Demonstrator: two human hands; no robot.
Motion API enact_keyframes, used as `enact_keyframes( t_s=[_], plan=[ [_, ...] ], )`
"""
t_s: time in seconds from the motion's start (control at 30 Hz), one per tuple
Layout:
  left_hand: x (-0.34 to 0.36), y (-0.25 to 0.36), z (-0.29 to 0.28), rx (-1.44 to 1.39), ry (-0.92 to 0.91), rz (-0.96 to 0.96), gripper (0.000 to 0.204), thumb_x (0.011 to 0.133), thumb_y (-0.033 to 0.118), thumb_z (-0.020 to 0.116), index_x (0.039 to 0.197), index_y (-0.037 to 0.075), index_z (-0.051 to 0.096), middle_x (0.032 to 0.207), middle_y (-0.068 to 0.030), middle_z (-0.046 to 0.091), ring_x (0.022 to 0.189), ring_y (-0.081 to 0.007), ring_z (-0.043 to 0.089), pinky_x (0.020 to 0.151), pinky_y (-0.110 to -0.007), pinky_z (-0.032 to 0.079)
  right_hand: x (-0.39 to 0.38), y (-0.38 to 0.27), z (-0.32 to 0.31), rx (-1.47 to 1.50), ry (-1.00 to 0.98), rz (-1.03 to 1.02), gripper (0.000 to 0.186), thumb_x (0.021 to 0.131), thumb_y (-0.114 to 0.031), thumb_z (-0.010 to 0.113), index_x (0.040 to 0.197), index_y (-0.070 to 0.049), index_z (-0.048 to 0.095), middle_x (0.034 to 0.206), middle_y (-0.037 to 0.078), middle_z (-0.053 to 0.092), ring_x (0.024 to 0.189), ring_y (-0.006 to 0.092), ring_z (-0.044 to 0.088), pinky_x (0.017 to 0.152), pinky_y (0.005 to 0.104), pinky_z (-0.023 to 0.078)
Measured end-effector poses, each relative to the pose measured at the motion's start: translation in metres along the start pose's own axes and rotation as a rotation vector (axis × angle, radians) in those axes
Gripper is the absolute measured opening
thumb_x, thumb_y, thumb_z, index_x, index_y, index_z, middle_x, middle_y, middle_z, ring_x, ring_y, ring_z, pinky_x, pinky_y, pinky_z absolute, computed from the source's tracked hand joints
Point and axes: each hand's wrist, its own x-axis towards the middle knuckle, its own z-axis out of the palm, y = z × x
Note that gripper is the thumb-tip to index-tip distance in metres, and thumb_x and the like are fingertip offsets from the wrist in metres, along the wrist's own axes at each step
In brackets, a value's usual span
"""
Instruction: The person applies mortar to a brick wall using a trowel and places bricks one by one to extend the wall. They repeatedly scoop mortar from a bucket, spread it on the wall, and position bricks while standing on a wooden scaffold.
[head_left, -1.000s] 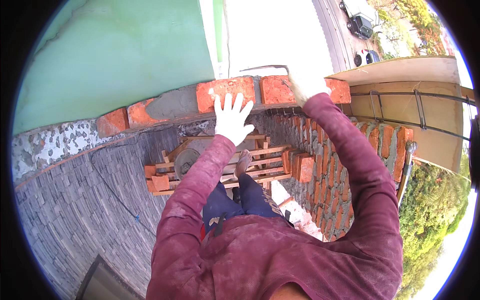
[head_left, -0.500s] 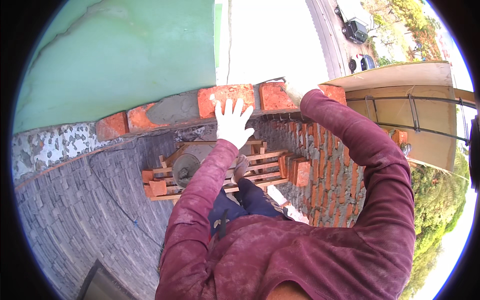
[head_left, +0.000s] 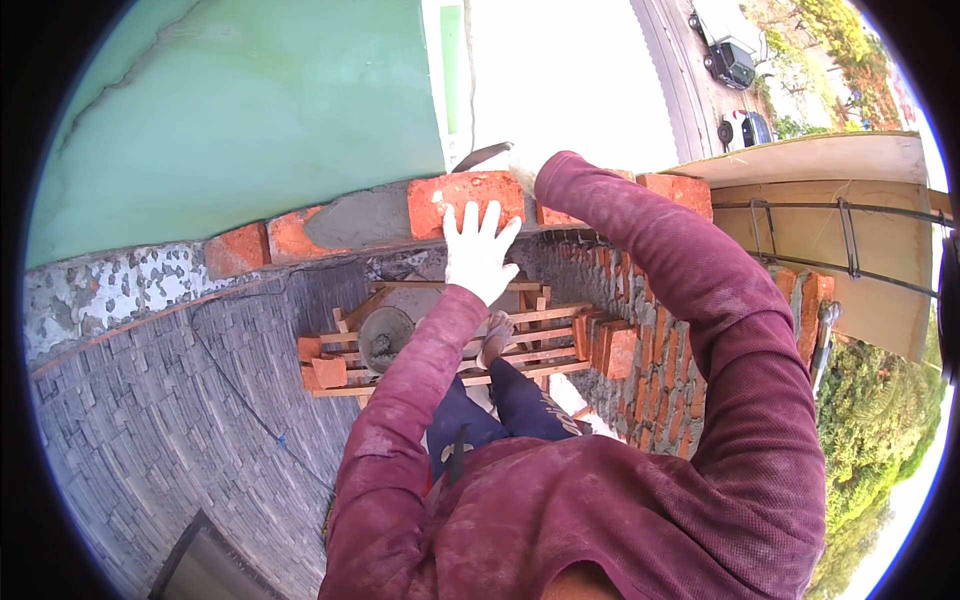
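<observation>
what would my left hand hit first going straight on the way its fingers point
Your left hand would likely meet the orange-red brick that it overlaps in this view; actual contact is hard to judge.

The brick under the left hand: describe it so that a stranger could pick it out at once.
Find the big green wall at upper left. Follow its lower edge rightward, past a smooth grey mortar patch, to the red brick at the wall's lower right corner. Unlike its neighbours, it has the white-gloved left hand spread against it.

Cracked green wall (head_left: 270,110), grey stone-patterned surface (head_left: 190,400) — bright daylight, vehicles (head_left: 734,66) at upper right, green foliage (head_left: 872,430) at lower right
</observation>
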Motion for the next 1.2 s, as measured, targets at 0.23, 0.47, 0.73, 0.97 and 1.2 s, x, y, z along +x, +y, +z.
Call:
enact_keyframes(
  t_s=[0.23,0.47,0.73,0.97,1.2],
  plan=[
    [-0.001,0.001,0.004,0.005,0.051,0.0,0.082,0.084,0.048,0.081,0.157,0.03,0.049,0.164,-0.0126,0.042,0.154,-0.0404,0.032,0.126,-0.069,0.013,0.021,0.034,0.024,0.165,-0.182,-0.038,0.037,0.102,-0.028,0.062,0.135,-0.011,0.069,0.123,0.013,0.074,0.11,0.0262,0.069,0.097,0.0399,0.056],
    [-0.004,-0.001,0.005,0.014,0.047,0.002,0.082,0.083,0.046,0.082,0.156,0.029,0.05,0.164,-0.0138,0.042,0.152,-0.0419,0.034,0.126,-0.068,0.016,-0.054,0.085,-0.011,-0.203,-0.167,0.041,0.031,0.106,-0.016,0.049,0.125,-0.002,0.07,0.112,0.019,0.074,0.097,0.0321,0.07,0.088,0.041,0.057],
    [-0.008,-0.006,0.01,0.072,0.062,-0.011,0.083,0.08,0.048,0.085,0.154,0.028,0.053,0.162,-0.0142,0.045,0.152,-0.0417,0.035,0.125,-0.07,0.015,-0.124,0.143,-0.142,-0.585,-0.275,-0.157,0.028,0.105,-0.016,0.051,0.116,0.001,0.07,0.096,0.023,0.075,0.092,0.0346,0.075,0.083,0.0412,0.061],
    [0.001,0.0,0.007,-0.008,0.086,0.076,0.082,0.085,0.045,0.08,0.158,0.022,0.049,0.163,-0.0173,0.042,0.151,-0.045,0.034,0.126,-0.066,0.016,-0.09,0.232,0.046,-0.078,-0.185,0.282,0.038,0.107,-0.027,0.055,0.136,-0.006,0.067,0.13,0.02,0.071,0.119,0.034,0.069,0.104,0.0433,0.053],
    [-0.15,0.0,0.096,-0.425,0.034,-0.04,0.069,0.093,0.041,0.07,0.152,0.011,0.052,0.156,-0.0205,0.05,0.145,-0.0415,0.045,0.123,-0.059,0.031,-0.18,0.206,-0.078,-0.421,-0.157,0.077,0.026,0.095,-0.002,0.052,0.116,-0.002,0.067,0.105,0.026,0.073,0.099,0.0442,0.071,0.086,0.0522,0.056]
  ],
)
